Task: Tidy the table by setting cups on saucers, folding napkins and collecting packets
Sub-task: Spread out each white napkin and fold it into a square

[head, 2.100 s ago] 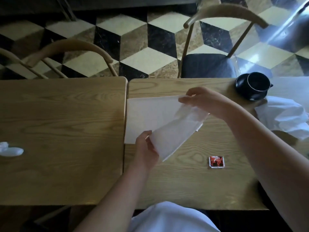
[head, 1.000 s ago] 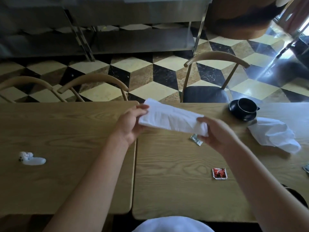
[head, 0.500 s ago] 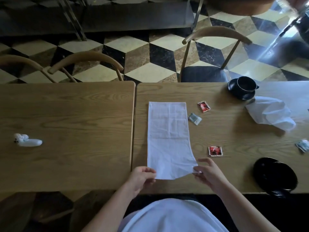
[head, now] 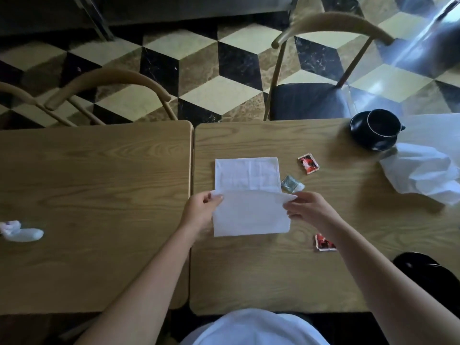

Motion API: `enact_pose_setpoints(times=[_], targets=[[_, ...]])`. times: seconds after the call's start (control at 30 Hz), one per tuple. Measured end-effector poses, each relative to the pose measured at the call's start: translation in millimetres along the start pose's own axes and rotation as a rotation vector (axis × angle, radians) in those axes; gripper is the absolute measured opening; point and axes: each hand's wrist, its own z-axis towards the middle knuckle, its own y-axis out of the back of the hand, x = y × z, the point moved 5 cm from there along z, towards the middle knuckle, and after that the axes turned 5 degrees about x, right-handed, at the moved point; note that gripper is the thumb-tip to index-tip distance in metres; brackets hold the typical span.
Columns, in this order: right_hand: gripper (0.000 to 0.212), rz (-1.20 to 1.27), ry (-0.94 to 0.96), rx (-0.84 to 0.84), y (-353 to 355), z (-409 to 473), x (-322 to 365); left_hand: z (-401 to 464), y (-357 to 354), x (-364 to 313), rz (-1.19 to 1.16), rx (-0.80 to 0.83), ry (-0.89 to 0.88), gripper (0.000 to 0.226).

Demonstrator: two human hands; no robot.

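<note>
Head view: on the tabletop point(head: 273, 275), the left hand point(head: 200, 211) and right hand point(head: 307, 207) each pinch a corner of a white napkin point(head: 249, 195), its near half lifted over the far half. Three packets lie just right: red point(head: 308, 163), grey point(head: 291, 183), red point(head: 323, 242). A cup point(head: 380, 123) on a saucer point(head: 358, 135) sits far right beside a crumpled napkin point(head: 423, 173). Half a second ago the napkin lay flat at full length.

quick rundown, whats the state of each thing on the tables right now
white napkin: half folded, near flap lifted over the far half
left hand: pinching the flap's left corner
right hand: pinching the flap's right corner
crumpled napkin: unfolded, bunched up
black cup: upright on its saucer
red packets: loose, one partly behind the right arm
green packet: loose beside the napkin
white object: lying on the left table
</note>
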Motion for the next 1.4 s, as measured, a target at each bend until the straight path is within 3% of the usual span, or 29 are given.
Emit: enact_pose_setpoints(times=[0.1,0.2,0.47,0.7,0.8,0.87,0.9,0.97,1.03,1.1,1.3,1.4], targets=[[0.03,-0.321,0.023,-0.144,14.7,43.2,20.6,40.6,-1.2,-15.2,0.022,-0.032,-0.009,0.017],[0.04,-0.408,0.036,-0.199,22.6,87.5,31.3,78.4,-1.0,-24.6,0.041,-0.099,0.002,0.013],[0.04,-0.668,0.025,-0.187,25.5,169.9,48.0,146.7,-5.3,-33.4,0.254,-0.203,0.02,0.014],[0.022,-0.784,0.063,-0.187,24.2,187.1,44.4,164.9,-2.8,-24.8,0.329,-0.229,0.097,0.024],[0.034,-0.773,0.102,-0.254,22.7,177.6,48.5,155.9,-3.9,-31.2,0.442,-0.276,0.086,0.032],[0.038,-0.739,0.161,-0.332,16.3,160.2,53.1,139.3,-8.3,-40.1,0.605,-0.325,-0.032,0.031],[0.035,-0.726,0.188,-0.325,7.3,149.9,53.2,128.3,-14.7,-42.7,0.647,-0.303,-0.108,0.025],[0.022,-0.731,0.185,-0.189,-22.6,130.4,44.0,105.7,-35.3,-38.0,0.664,-0.093,-0.168,0.014],[0.016,-0.762,0.132,0.0,-59.3,108.9,22.3,80.6,-57.6,-22.1,0.663,0.22,-0.12,0.008],[0.024,-0.756,0.107,0.101,-88.4,85.4,0.8,57.6,-68.4,-4.3,0.65,0.365,-0.064,0.004],[0.023,-0.654,0.149,0.135,-117.7,55.4,-35.0,22.4,-75.3,22.4,0.556,0.291,-0.007,0.02],[0.027,-0.645,0.083,0.114,-113.9,57.7,-42.6,20.7,-78.2,29.5,0.564,0.258,0.026,0.018]])
